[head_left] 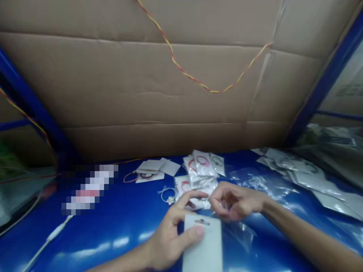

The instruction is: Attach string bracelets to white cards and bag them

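My left hand grips a white hang card, its thumb lying flat on the face below the slotted hole. Close by on the right, my right hand has its fingers curled and pinched together; whatever is between them is too small and blurred to make out. A clear plastic bag shows just below the right hand, and I cannot tell whether the fingers touch it. Beyond the left hand lies a pale cord bracelet with a flower charm.
Bagged cards with bracelets are piled behind the hands. White cards lie back left. Clear bags and a stack of packaged cards spread to the right. A cable runs at left. Cardboard walls the back.
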`<state>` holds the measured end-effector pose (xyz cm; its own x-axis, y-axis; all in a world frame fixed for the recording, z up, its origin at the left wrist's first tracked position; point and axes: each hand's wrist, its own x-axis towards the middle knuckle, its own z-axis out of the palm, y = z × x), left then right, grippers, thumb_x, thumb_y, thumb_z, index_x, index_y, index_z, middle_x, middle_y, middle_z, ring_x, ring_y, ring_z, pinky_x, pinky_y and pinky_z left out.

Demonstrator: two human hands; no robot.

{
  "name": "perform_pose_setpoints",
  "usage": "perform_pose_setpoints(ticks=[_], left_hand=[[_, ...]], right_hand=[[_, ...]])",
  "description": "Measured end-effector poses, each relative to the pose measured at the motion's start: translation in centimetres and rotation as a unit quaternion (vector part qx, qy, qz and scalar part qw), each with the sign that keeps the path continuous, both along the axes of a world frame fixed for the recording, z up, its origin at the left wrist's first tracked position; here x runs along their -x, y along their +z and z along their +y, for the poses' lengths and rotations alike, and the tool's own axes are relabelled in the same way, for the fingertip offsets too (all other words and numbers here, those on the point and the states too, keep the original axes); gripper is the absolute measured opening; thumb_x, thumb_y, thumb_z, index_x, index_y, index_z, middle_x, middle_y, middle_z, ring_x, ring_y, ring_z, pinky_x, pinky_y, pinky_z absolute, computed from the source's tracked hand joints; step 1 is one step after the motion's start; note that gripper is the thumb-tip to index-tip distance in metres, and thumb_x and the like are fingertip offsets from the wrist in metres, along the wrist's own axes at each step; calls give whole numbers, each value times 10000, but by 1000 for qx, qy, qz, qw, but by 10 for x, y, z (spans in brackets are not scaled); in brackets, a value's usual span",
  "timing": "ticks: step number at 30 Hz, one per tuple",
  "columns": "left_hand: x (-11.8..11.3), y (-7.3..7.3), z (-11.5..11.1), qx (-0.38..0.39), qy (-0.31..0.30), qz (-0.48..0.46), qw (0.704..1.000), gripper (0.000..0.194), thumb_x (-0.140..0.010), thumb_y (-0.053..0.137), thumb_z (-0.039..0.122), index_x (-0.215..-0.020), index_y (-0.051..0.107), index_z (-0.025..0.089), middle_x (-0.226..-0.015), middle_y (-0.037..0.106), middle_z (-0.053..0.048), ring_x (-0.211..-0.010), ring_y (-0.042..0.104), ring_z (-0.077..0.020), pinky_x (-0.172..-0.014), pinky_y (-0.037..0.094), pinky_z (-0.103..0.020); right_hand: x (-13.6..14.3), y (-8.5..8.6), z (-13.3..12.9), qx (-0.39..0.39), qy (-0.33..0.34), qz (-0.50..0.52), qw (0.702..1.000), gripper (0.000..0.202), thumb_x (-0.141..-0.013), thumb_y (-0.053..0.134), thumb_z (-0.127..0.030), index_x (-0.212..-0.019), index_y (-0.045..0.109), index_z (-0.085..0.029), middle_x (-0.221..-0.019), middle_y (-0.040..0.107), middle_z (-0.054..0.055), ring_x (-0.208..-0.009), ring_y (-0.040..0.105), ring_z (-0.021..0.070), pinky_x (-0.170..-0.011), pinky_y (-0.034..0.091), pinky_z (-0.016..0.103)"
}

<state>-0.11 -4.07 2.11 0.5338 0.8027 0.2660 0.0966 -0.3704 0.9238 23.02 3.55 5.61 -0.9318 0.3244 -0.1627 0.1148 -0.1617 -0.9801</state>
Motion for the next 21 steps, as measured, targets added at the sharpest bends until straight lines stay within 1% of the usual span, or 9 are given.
perform_pose_setpoints(ticks=[3, 5, 8, 10, 11, 13, 16, 19, 21], left_hand=[[-3, 5, 1, 28, -37, -13, 999, 315, -935, 566, 381, -929, 766, 138, -1294, 577, -108, -1073, 591, -221, -931, 461, -284], [-5, 5, 4, 29, -16, -11, 999, 310, -953, 554, 359, -953, 780, 146, -1269, 607, -100, -1071, 606, -209, -908, 464, -258], [-7, 2, 7, 32, 23, 2, 999, 340, -971, 535, 362, -933, 785, 134, -1204, 651, -101, -1064, 610, -209, -943, 452, -261], [-9, -2, 8, 62, 46, 10, 997, 404, -971, 527, 415, -885, 767, 102, -1003, 696, -106, -885, 623, -181, -788, 476, -236], [-9, -4, 8, 79, 56, 13, 995, 437, -966, 528, 444, -853, 753, 87, -896, 695, -102, -784, 603, -161, -701, 460, -222], [-10, -8, 8, 102, 65, 17, 993, 475, -952, 539, 479, -802, 732, 71, -775, 675, -91, -674, 551, -133, -611, 411, -206], [-9, -11, 9, 106, 50, 9, 993, 431, -911, 613, 470, -807, 733, 70, -819, 691, -96, -720, 567, -142, -654, 423, -208], [-7, -11, 11, 119, 32, -20, 992, 450, -878, 642, 510, -778, 729, 80, -800, 689, -78, -717, 559, -139, -661, 427, -208], [-6, -10, 13, 134, 47, -39, 989, 530, -921, 548, 559, -744, 731, 95, -750, 674, -67, -680, 533, -131, -651, 425, -217]], right_hand=[[6, -10, -5, -6, -45, -6, 999, 294, -635, 738, -301, -697, 540, -94, -568, 515, -42, -486, 440, -10, -444, 322, 73], [6, -13, -6, -19, -79, -4, 997, 318, -659, 745, -332, -763, 561, -94, -592, 537, -36, -502, 469, 0, -461, 352, 79], [3, -13, -4, -51, -112, 19, 992, 438, -720, 722, -489, -870, 559, -111, -611, 544, -38, -512, 488, 13, -481, 368, 93], [1, -11, -5, -100, -144, 13, 984, 506, -711, 737, -541, -945, 576, -122, -675, 554, -35, -562, 481, 9, -513, 362, 93], [0, -10, -7, -137, -166, -3, 976, 510, -698, 762, -528, -966, 600, -126, -710, 553, -33, -593, 465, 3, -531, 348, 90], [1, -9, -10, -215, -210, -40, 953, 445, -681, 807, -465, -937, 667, -129, -756, 558, -26, -650, 439, -3, -565, 324, 88], [3, -8, -13, -268, -238, -62, 932, 332, -726, 781, -441, -808, 724, -124, -767, 589, -7, -694, 460, 7, -585, 315, 106], [1, -8, -10, -247, -265, -19, 932, 333, -720, 787, -435, -745, 709, -112, -811, 609, 5, -754, 521, 22, -610, 370, 110], [-2, -7, -5, -199, -317, 35, 927, 358, -710, 794, -430, -699, 658, -99, -779, 601, 4, -716, 537, 24, -583, 395, 114]])
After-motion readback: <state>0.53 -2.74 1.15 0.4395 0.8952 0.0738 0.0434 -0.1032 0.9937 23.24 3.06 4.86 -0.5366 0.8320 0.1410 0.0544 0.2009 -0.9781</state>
